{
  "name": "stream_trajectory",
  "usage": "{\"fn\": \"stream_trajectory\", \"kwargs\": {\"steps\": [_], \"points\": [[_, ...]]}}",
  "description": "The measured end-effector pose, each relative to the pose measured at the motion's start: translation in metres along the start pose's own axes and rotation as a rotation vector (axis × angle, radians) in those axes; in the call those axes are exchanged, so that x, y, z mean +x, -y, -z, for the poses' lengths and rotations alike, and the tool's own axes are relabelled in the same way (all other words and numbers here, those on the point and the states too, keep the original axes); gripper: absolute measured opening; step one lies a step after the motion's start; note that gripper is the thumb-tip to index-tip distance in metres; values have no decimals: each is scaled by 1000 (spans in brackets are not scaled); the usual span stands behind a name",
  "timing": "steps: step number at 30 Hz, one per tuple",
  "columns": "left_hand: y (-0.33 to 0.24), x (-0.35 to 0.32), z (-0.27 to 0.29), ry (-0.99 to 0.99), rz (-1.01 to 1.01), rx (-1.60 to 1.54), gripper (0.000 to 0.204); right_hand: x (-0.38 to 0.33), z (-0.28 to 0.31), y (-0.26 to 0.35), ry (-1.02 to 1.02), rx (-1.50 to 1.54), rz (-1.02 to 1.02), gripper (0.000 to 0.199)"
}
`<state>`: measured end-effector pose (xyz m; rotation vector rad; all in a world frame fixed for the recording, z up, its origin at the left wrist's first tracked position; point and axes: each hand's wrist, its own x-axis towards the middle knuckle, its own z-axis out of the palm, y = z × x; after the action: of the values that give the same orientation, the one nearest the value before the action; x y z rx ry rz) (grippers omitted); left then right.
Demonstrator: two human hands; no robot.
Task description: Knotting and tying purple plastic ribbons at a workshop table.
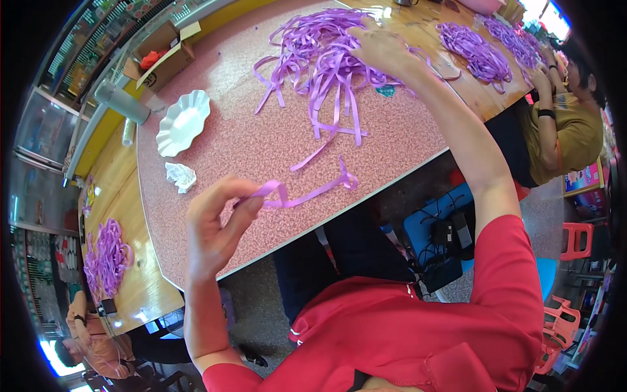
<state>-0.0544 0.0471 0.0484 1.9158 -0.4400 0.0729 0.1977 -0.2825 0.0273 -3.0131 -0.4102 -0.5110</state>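
My left hand pinches one end of a purple ribbon between thumb and fingers, above the near part of the pink speckled table mat. From that pinch the ribbon loops once and trails right, ending in a small curl. At the far side lies a large tangled heap of purple ribbons, with several strands hanging toward me. My right hand reaches into the heap's right side, its fingers bent onto the strands. The fingertips are partly hidden among them.
On the left are a white scalloped dish, a crumpled white tissue, a grey-green bottle and an open cardboard box. More ribbon heaps lie left and far right. People sit at both sides.
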Motion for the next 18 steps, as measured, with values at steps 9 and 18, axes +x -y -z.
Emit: {"fn": "stream_trajectory", "kwargs": {"steps": [9,18], "points": [[14,37,-26,60,178,-246,22,-119,53,108,755,1353,283,41],[64,9,11,109,371,-380,19,-97,74,5,436,1209,165,31]]}}
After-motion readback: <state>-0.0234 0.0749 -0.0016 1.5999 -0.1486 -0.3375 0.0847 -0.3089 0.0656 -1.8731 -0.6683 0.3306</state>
